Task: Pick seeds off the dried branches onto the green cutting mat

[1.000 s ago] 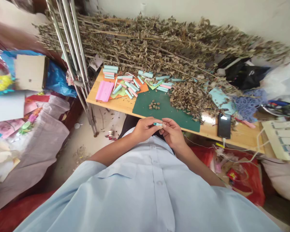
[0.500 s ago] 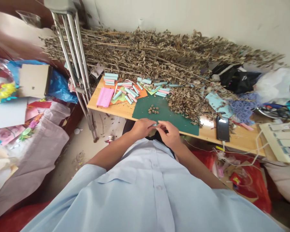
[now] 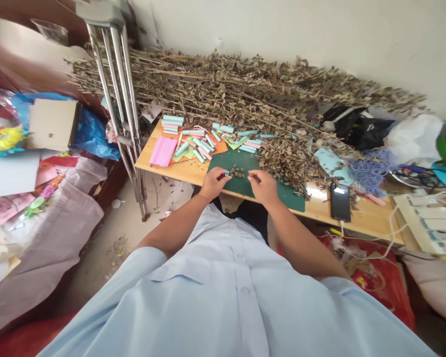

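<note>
My left hand (image 3: 213, 184) pinches a small blue paper roll (image 3: 227, 173) at the left front of the green mat (image 3: 293, 199). Across a short gap, my right hand (image 3: 263, 187) has its thumb and fingertips together over the mat; anything between them is too small to make out. Small brown balls (image 3: 238, 171) lie on the mat between my two hands. A heap of crumbled dry leaves (image 3: 288, 163) covers the mat's right part. Behind the mat lie blue and pink paper rolls (image 3: 202, 145), with a pink sheet (image 3: 163, 151) to their left.
Dried leafy stalks (image 3: 223, 89) stretch along the wall. Metal crutches (image 3: 121, 94) stand at the table's left end. A phone (image 3: 340, 202) with a cable, a power strip (image 3: 423, 223) and blue yarn (image 3: 371, 171) are on the right.
My hands were together at the mat's front edge. They have parted and moved forward over the mat, the left one keeping hold of the blue roll.
</note>
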